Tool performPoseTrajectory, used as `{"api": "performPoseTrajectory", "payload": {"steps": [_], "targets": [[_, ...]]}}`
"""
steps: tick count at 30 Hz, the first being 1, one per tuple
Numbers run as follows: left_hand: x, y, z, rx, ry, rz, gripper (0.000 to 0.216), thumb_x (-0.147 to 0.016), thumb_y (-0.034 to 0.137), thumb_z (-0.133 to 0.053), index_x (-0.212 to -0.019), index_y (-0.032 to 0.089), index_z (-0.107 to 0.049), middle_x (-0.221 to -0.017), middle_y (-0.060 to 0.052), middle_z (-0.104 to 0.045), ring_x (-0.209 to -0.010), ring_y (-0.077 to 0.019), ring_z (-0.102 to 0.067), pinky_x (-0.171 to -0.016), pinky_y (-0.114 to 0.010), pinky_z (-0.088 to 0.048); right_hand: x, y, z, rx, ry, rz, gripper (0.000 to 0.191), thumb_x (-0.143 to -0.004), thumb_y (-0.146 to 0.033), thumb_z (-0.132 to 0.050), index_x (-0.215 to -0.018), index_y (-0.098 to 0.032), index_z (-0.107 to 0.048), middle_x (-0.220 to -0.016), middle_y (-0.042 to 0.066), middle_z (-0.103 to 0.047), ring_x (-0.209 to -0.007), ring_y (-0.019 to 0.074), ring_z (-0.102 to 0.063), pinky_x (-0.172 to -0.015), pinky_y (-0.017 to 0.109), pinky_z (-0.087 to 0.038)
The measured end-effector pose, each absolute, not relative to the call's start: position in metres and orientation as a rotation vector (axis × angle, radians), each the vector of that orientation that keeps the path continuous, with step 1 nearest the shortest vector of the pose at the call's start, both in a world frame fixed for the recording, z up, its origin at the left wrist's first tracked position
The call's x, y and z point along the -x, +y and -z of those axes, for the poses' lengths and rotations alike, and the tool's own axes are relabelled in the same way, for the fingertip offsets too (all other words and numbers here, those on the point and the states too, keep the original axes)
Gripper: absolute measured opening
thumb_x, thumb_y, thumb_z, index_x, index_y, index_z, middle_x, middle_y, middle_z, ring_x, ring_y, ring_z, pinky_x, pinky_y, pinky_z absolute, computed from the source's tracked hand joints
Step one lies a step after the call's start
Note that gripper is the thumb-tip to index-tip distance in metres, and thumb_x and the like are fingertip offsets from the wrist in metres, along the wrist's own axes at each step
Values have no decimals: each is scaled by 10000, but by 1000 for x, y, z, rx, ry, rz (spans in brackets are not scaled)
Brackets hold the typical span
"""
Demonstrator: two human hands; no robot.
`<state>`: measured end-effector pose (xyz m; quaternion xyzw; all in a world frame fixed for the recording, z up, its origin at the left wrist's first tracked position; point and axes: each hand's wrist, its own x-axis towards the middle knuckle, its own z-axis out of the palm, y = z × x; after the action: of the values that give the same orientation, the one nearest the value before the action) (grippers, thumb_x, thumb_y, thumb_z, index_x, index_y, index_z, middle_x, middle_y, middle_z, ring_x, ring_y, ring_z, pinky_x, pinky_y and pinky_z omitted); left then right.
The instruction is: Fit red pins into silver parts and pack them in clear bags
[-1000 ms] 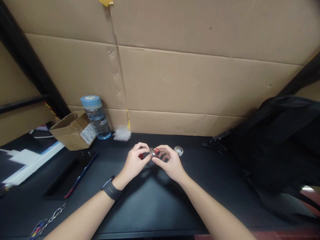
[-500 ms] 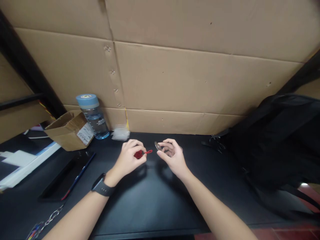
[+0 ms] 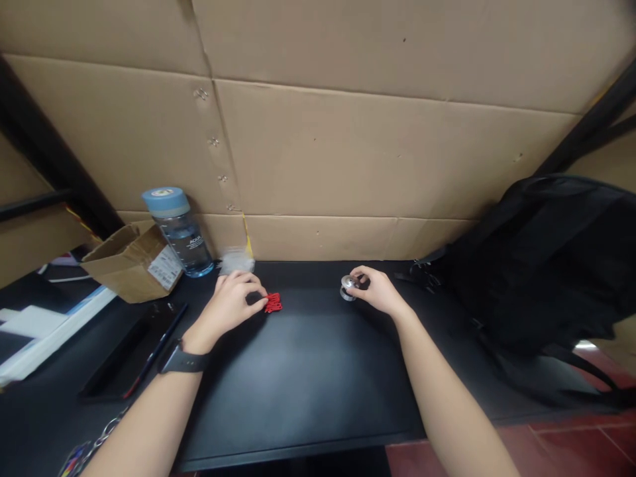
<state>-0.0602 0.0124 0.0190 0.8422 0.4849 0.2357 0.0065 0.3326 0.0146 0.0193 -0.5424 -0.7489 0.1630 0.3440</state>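
Note:
Between the thumb and fingers of my left hand (image 3: pixel 237 301) is the near edge of a small folded bundle of red string (image 3: pixel 273 303), at or just above the black table. Off to the right, my right hand (image 3: pixel 376 289) closes its fingertips on a shiny silver yo-yo (image 3: pixel 349 287), which lies with one round face up at the tabletop. A wide gap of black surface separates the two hands. A dark watch (image 3: pixel 183 358) is strapped round my left wrist.
On the left stand an opened cardboard box (image 3: pixel 134 262) and a blue-lidded water bottle (image 3: pixel 179 232), with clear plastic bags (image 3: pixel 236 260) beside them. A black tablet-like slab (image 3: pixel 134 351) lies nearer. At right sits a black backpack (image 3: pixel 556 265); cardboard panels (image 3: pixel 318 159) wall the back.
My hands have moved apart: the left one went left with the red string, now lower at the table. The right one went right with the yo-yo, turning it face up.

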Motion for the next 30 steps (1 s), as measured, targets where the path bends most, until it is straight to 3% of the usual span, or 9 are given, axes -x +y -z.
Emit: {"api": "performPoseTrajectory", "payload": {"steps": [14,18,24,30], "targets": [[59,15,-13,-2616,1477,-736,128,-832,395,-709,-865,282,-761,-1072,-51,-726,-1099,-296,-553,-914,-418,-349,-339,19,-7,1414,-2067,-546,294,-704,-237,-798,-990,-217,-734,-951,24,-752,-805,177,-659,-796,311,-518],[56,13,-14,-2600,1452,-743,135,-847,406,-701,-871,288,-762,-1076,-45,-723,-1112,-291,-557,-920,-417,-348,-336,21,-1,1407,-2058,-497,436,-656,-237,-836,-1070,-208,-705,-1004,34,-740,-806,170,-658,-805,308,-514],[53,12,-15,-2595,1441,-778,204,-912,413,-614,-915,278,-767,-1073,-60,-732,-1122,-289,-557,-957,-434,-359,-328,21,0,1483,-2033,-481,396,-645,-241,-812,-1024,-231,-699,-891,-7,-749,-752,166,-674,-745,282,-497],[51,9,-19,-2557,1431,-836,211,-942,395,-582,-939,269,-751,-1081,-51,-730,-1100,-269,-572,-972,-422,-374,-328,22,0,1523,-1966,-457,482,-593,-218,-797,-1059,-243,-672,-865,-9,-746,-718,171,-689,-701,265,-502]]}}
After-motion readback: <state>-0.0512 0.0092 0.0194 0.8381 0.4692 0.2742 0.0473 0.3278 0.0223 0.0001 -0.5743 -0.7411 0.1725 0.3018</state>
